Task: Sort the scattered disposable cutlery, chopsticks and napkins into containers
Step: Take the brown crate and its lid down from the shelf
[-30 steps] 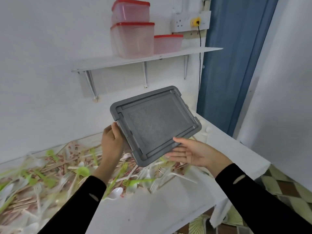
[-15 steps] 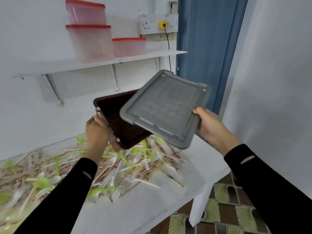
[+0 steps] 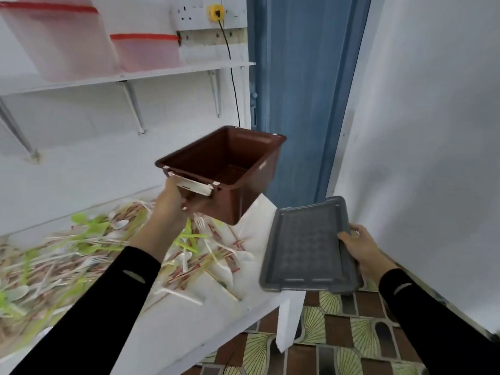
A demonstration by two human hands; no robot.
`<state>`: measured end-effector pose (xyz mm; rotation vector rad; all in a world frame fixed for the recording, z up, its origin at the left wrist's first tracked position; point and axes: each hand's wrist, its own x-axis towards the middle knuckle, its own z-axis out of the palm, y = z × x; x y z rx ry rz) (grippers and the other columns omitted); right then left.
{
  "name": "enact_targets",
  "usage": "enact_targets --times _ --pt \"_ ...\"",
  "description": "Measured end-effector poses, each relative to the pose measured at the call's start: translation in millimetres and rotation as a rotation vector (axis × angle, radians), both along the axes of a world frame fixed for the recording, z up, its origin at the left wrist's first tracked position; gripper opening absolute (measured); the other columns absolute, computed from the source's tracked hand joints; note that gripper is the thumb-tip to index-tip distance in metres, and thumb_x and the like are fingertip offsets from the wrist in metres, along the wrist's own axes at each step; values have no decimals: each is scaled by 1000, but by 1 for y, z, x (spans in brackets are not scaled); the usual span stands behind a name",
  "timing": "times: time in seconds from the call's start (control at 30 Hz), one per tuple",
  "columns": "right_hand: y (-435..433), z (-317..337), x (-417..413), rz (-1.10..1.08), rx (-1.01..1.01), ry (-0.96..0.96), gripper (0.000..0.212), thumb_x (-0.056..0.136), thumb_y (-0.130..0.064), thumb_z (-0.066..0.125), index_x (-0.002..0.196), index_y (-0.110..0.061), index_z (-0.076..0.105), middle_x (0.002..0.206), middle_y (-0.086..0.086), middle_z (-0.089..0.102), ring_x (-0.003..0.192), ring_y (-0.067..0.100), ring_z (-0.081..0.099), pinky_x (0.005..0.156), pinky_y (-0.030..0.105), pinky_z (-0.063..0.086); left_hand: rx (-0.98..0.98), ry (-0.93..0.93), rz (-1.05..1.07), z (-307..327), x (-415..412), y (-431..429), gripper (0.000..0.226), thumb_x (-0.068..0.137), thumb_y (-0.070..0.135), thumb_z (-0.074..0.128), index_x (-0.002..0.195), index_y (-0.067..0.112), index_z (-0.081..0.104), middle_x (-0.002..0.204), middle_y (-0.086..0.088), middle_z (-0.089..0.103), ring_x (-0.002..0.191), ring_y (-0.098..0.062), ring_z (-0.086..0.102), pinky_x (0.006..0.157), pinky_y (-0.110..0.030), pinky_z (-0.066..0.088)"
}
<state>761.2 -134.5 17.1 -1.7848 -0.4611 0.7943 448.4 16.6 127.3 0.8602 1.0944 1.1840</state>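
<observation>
Step in hand, by the look of it: prepping a container, no sorting started. The left hand (image 3: 173, 209) held the brown rectangular plastic bin (image 3: 243, 196) in the air above the right end of the white table (image 3: 173, 328), with fingers curled under its near short end, just below the white clip handle (image 3: 193, 185). The bin was tilted mouth-toward-camera, with nothing inside. The right hand (image 3: 357, 247) gripped the flat grey plastic lid (image 3: 308, 247) by its right edge, thumb on top and fingers hidden beneath. It held the lid low and roughly level off the table's near right corner, over the patterned floor tiles (image 3: 338, 334), well apart from the bin. The stuff to sort lay loose on the table, left of and below the bin, all in one mixed heap: white plastic forks (image 3: 198, 221), green plastic cutlery (image 3: 189, 236) and chopsticks in red-printed paper sleeves (image 3: 238, 243). Napkins: none could be picked out. The next move probably called for parking the lid off the pile, then setting the bin upright on the near-right part of the table, within reach of the heap. Pink translucent tubs with red lids (image 3: 146, 52) sat on the far wall shelf (image 3: 162, 74), likely further containers. Writing: the sleeve print was too blurred to read, and no brand or label was legible on bin, lid or tubs.
</observation>
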Motion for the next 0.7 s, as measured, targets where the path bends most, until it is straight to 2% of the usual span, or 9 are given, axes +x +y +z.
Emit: enact_targets --times 0.1,0.2,0.3,0.37,0.43,0.5,0.57,0.63,0.7 --pt "11 -18 -2 100 -49 67 28 99 -17 56 126 -10 51 108 10 65 85 21 64 66 33 55 -3 -29 -143 -16 38 -21 19 102 4 40 96 3 58 83 -16 69 65 -3 69 53 -17 54" --pt "24 -21 -12 143 -100 104 34 103 -26 49 131 -6 49 122 12 60 97 23 59 79 36 49 -46 -96 -205 -27 69 -41 23 101 15 42 88 7 60 61 -1 69 62 -9 70 70 -33 61" --pt "23 -5 -14 100 -83 56 42 105 -44 33 124 -12 52 106 10 60 86 20 55 78 34 42 -55 -135 -258 -47 87 -48 24 101 20 44 93 9 63 75 -5 73 76 -15 73 80 -38 60" --pt "22 5 -7 111 118 233 66 98 -63 30 143 -17 42 125 8 58 110 25 57 91 40 44 -66 -146 -258 -60 94 -52 24 102 23 44 101 9 64 84 -6 73 78 -15 73 74 -38 61" --pt "20 15 -1 186 258 391 72 87 -73 43 147 -33 36 138 4 51 124 33 52 90 49 52 -96 -114 -268 -77 102 -52 29 102 30 46 117 9 58 103 -9 72 90 -16 73 75 -41 61" --pt "21 24 -3 231 244 346 48 95 -45 58 138 -31 43 130 4 58 116 30 59 73 47 60 -130 -28 -284 -96 105 -54 44 98 44 49 132 17 48 120 -7 66 106 -20 67 85 -47 58" --pt "21 29 -8 188 157 220 36 96 -11 51 130 -23 48 120 9 61 103 26 64 70 46 61 -123 134 -285 -111 99 -53 56 87 64 50 125 23 52 121 -3 63 113 -19 60 98 -49 50" --pt "18 33 -8 142 81 90 33 95 -7 44 125 -20 48 111 10 64 92 24 65 74 46 60 2 309 -315 -119 85 -46 56 90 69 38 95 18 61 115 -3 63 113 -20 57 104 -43 41" --pt "15 36 -5 128 40 21 34 96 -11 44 128 -24 46 109 9 64 92 26 67 74 43 60 153 521 -358 -126 65 -31 49 102 53 30 88 15 59 112 -5 62 112 -24 55 99 -38 37"
